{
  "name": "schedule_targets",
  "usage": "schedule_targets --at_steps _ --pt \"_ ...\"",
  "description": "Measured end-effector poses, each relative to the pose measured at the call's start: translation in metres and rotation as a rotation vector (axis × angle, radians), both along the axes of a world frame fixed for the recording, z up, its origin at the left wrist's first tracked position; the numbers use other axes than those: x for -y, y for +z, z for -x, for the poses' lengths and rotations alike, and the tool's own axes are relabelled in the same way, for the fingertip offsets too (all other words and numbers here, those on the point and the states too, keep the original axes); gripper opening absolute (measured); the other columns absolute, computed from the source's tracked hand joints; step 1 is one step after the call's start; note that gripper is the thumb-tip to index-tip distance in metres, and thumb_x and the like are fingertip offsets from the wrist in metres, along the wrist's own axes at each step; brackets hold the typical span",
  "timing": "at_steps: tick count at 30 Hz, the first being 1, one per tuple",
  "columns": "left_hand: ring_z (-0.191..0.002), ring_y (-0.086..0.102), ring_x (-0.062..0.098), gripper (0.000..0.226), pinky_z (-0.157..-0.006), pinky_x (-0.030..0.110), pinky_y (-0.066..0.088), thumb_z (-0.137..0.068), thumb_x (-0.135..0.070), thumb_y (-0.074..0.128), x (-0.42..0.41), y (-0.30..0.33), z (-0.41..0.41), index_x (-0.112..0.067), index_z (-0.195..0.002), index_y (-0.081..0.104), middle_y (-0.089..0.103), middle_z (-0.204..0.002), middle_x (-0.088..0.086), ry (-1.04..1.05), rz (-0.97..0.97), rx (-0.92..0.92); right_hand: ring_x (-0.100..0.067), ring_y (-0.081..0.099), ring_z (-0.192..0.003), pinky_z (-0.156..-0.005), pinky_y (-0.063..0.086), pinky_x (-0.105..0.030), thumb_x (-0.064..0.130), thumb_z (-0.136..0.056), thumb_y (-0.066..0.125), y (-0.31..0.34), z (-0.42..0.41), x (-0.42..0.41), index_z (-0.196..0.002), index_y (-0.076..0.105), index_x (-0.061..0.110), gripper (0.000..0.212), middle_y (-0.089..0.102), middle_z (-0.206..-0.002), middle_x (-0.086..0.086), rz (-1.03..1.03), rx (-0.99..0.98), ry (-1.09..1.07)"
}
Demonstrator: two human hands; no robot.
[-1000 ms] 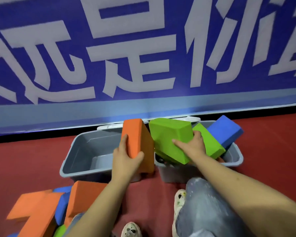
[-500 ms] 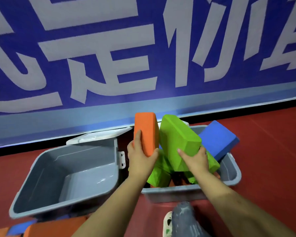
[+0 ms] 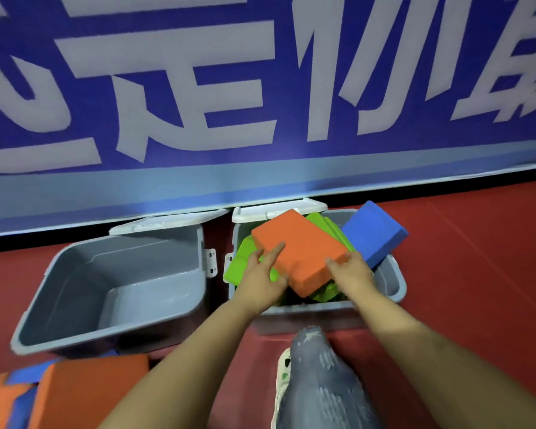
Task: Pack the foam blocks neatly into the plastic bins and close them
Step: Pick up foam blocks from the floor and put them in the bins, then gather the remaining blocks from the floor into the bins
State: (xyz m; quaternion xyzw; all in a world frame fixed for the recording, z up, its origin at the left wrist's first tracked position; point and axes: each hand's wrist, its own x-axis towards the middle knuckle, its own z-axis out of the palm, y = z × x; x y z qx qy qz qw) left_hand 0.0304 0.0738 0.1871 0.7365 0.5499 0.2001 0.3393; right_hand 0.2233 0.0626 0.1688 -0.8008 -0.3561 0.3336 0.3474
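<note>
Pressing an orange block point(image 3: 297, 249) down onto the pile, both hands work over the right bin point(image 3: 396, 283), which looks overfilled: green blocks point(image 3: 242, 267) lie jumbled beneath, and a blue block point(image 3: 373, 235) leans out over the far right rim. The left hand point(image 3: 260, 274) lies on the block's near left edge with fingers fairly straight, the forefinger stretched across the top, while the right hand point(image 3: 350, 270) holds the near right corner, fingers bent over it. The orange block sits tilted and crosswise, well above the rim, so the white lid point(image 3: 276, 212) hinged open at the far side would likely not shut over it. Pushing harder may squeeze the foam only for it to spring back, or tip the blue block out onto the red floor point(image 3: 477, 274). The left bin point(image 3: 115, 283) just beside it stands open and holds nothing visible, so the risk comes from stacking too much in one bin. More orange and blue blocks point(image 3: 75, 394) wait on the floor at the near left, still unpacked
</note>
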Motion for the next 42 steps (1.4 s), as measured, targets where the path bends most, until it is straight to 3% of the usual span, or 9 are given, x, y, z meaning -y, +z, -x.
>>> schedule_targets --at_steps 6,12,18,23,28,32,36,39,42 --pt "-0.139 0.031 0.025 0.071 -0.112 0.029 0.027 -0.089 -0.020 0.062 0.060 0.054 0.105 -0.035 -0.148 0.026 0.026 -0.149 0.015 0.193 -0.046 0.051 -0.030 0.063 -0.101 -0.086 0.051 -0.036 0.045 -0.081 0.066 0.053 0.098 0.020 -0.129 0.043 0.013 0.062 0.065 -0.112 -0.014 -0.094 0.033 0.284" --pt "-0.100 0.054 0.022 0.071 -0.091 0.024 0.040 -0.089 -0.019 0.060 0.147 0.067 0.238 -0.030 -0.150 0.025 0.040 -0.141 0.013 0.485 -0.012 0.100 -0.029 0.064 -0.089 -0.074 0.050 -0.036 0.049 -0.079 0.066 0.066 0.229 0.062 -0.123 0.045 0.012 0.061 0.063 -0.108 -0.011 -0.066 0.000 0.551" --pt "-0.120 0.053 0.032 0.068 -0.093 0.031 0.042 -0.087 -0.013 0.062 0.233 0.040 0.380 -0.015 -0.148 0.031 0.049 -0.138 0.017 0.863 0.017 0.184 -0.027 0.059 -0.104 -0.084 0.048 -0.031 0.049 -0.084 0.062 0.054 0.369 0.120 -0.133 0.040 0.011 0.066 0.056 -0.124 -0.012 0.101 0.052 0.817" --pt "-0.072 0.054 0.022 0.070 -0.063 0.029 0.042 -0.090 -0.017 0.060 0.273 -0.001 0.447 -0.016 -0.150 0.025 0.050 -0.128 0.013 1.019 0.161 0.261 -0.026 0.052 -0.120 -0.092 0.044 -0.030 0.048 -0.084 0.064 0.036 0.448 0.134 -0.138 0.038 0.009 0.071 0.049 -0.137 -0.010 0.172 0.128 0.999" --pt "-0.127 0.047 0.026 0.071 -0.100 0.034 0.041 -0.087 -0.029 0.067 0.286 -0.061 0.465 -0.014 -0.147 0.031 0.047 -0.142 0.010 1.063 0.299 0.268 -0.024 0.053 -0.118 -0.090 0.045 -0.030 0.047 -0.086 0.062 -0.006 0.493 0.118 -0.139 0.038 0.012 0.068 0.050 -0.136 -0.009 0.266 0.139 1.077" --pt "-0.129 0.045 0.024 0.071 -0.102 0.034 0.040 -0.088 -0.031 0.066 0.269 -0.108 0.460 -0.014 -0.148 0.031 0.042 -0.144 0.011 1.083 0.435 0.354 -0.024 0.054 -0.110 -0.075 0.048 -0.030 0.056 -0.082 0.062 -0.054 0.514 0.098 -0.142 0.033 0.021 0.076 0.049 -0.132 -0.004 0.445 0.033 1.032" --pt "-0.118 0.048 0.016 0.062 -0.089 0.025 0.037 -0.093 -0.031 0.061 0.233 -0.151 0.451 -0.018 -0.146 0.033 0.044 -0.141 0.009 1.137 0.540 0.584 -0.021 0.050 -0.111 -0.088 0.049 -0.040 0.060 -0.079 0.062 -0.108 0.525 0.072 -0.145 0.022 0.032 0.083 0.044 -0.138 0.002 0.645 -0.081 0.962" --pt "-0.117 0.048 0.016 0.047 -0.093 0.032 0.039 -0.096 -0.038 0.053 0.192 -0.173 0.459 -0.028 -0.140 0.041 0.049 -0.138 0.002 1.198 0.574 0.737 -0.020 0.052 -0.111 -0.068 0.046 -0.027 0.058 -0.076 0.067 -0.134 0.532 0.052 -0.148 0.015 0.032 0.093 0.045 -0.139 0.004 0.655 -0.096 0.972" --pt "-0.116 0.046 0.015 0.040 -0.094 0.037 0.037 -0.098 -0.042 0.044 0.147 -0.184 0.474 -0.027 -0.135 0.043 0.049 -0.133 -0.005 1.324 0.574 0.873 -0.019 0.045 -0.125 -0.090 0.047 -0.036 0.053 -0.072 0.073 -0.146 0.540 0.034 -0.150 0.008 0.033 0.103 0.037 -0.144 0.009 0.655 -0.170 0.967"
